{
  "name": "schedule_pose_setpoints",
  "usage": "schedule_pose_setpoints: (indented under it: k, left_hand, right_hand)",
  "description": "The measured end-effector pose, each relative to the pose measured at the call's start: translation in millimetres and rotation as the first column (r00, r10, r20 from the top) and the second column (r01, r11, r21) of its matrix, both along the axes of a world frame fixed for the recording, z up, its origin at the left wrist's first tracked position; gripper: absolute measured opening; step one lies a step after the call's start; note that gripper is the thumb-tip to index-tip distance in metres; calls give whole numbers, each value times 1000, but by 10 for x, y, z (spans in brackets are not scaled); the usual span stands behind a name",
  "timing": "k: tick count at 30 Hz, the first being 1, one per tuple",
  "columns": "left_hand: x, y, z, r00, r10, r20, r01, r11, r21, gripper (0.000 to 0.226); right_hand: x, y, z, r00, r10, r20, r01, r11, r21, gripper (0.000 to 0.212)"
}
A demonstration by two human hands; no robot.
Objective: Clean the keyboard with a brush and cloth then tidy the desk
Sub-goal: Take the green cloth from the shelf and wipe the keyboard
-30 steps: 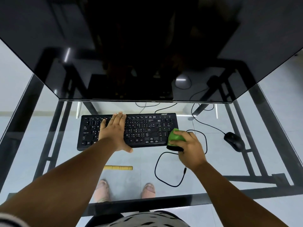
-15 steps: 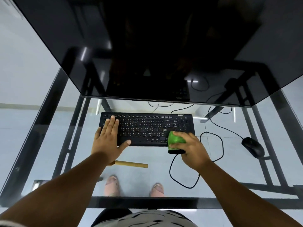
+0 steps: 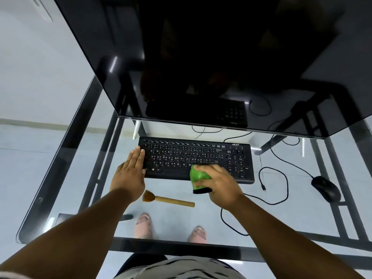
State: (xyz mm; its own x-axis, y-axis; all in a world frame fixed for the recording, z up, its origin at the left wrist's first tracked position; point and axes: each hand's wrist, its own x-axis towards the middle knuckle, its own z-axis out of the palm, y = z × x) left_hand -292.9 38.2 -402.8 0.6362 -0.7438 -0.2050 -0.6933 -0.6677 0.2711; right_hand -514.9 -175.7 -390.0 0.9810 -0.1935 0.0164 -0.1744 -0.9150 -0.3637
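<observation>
Keyboard wipe, cloth at front edge of keys.

Keyboard lies on the glass counter, long axis left-right, under the monitor. Right hand grips a balled green cloth on the lower key rows; left hand lies flat and open at the keyboard's left end. Brush lies in front, bristles pointing left. Versus 0.5 s ago: cloth shifted left, left hand slid off leftward.

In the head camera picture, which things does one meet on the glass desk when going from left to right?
left hand → brush → green cloth in the right hand → loose cable end → mouse
</observation>
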Motion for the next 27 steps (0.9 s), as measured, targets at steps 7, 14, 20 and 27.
schedule_pose_setpoints:
  k: [7, 14, 20, 27]
  left_hand:
    - [107, 221, -17, 1000, -6, -12, 7, 999, 52, 62]
    - [184, 253, -11, 998, -59, -20, 60, 996, 67, 61]
    - [202, 268, -15, 998, -65, -25, 66, 996, 60, 61]
    - [189, 268, -24, 998, -56, -31, 58, 997, 58, 61]
  right_hand:
    - [214, 141, 77, 998, -55, -24, 56, 997, 44, 68]
    - [821, 540, 136, 999, 36, -13, -34, 996, 85, 66]
    - [530, 346, 107, 998, 57, -37, -55, 997, 50, 65]
    - [267, 234, 54, 986, -159, 41, 156, 985, 67, 70]
